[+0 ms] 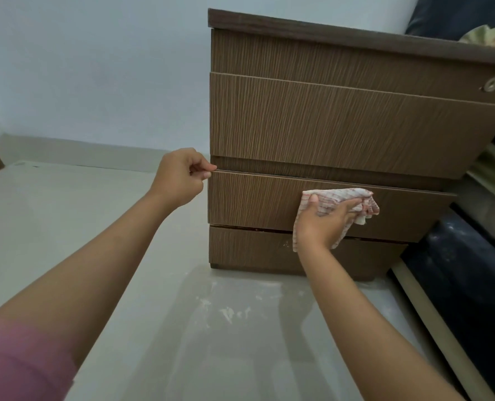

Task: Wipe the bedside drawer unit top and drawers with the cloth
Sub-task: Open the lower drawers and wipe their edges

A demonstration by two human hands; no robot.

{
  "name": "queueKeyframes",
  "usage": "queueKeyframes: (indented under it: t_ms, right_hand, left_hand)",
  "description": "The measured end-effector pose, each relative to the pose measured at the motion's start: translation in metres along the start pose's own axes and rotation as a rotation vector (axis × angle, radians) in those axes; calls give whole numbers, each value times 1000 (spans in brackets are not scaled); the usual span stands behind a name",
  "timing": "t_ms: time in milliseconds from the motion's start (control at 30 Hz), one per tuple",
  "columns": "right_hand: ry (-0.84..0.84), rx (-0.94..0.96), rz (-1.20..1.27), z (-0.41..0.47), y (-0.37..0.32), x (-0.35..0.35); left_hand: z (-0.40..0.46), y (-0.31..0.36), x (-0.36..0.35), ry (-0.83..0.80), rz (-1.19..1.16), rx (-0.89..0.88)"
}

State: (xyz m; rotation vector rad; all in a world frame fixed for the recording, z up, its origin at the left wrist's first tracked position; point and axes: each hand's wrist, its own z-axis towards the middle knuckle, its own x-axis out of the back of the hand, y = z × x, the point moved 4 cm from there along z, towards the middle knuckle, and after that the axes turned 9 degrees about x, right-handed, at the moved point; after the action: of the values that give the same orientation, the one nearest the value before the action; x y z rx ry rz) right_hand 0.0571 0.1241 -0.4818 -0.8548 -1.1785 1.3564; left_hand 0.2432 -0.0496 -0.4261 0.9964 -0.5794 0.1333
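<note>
The bedside drawer unit point(341, 125) stands on the pale floor point(125, 256), its lower drawer point(255, 198) drawn slightly forward. The left hand point(179, 176) pinches that drawer's top left corner between curled fingers point(203, 169) and thumb. The right hand point(324, 221) presses the red-checked cloth point(341, 198) flat against the drawer front toward its right side, fingers spread, the thumb tucked into bunched fabric.
</note>
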Motion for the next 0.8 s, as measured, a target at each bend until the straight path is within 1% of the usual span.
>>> queueKeyframes:
  t_ms: [300, 467, 500, 567, 633, 700, 800]
  right_hand:
    - [-36, -41, 11, 19, 2, 2]
    - [-28, -53, 35, 18, 3, 0]
    - [-28, -51, 43, 18, 4, 0]
    - [-27, -47, 45, 18, 4, -1]
    - [-23, -47, 44, 18, 4, -1]
    - [-20, -53, 49, 18, 4, -3]
    - [-11, -76, 71, 18, 6, -5]
  left_hand:
    - [4, -5, -12, 127, 6, -9]
    - [-13, -9, -16, 188, 29, -91]
    - [-20, -15, -20, 192, 12, -52]
    - [-34, -34, -29, 175, -23, 91]
    - [-48, -55, -44, 94, 18, 202]
    - [-57, -74, -57, -9, 99, 251]
    - [-63, -94, -67, -70, 117, 309]
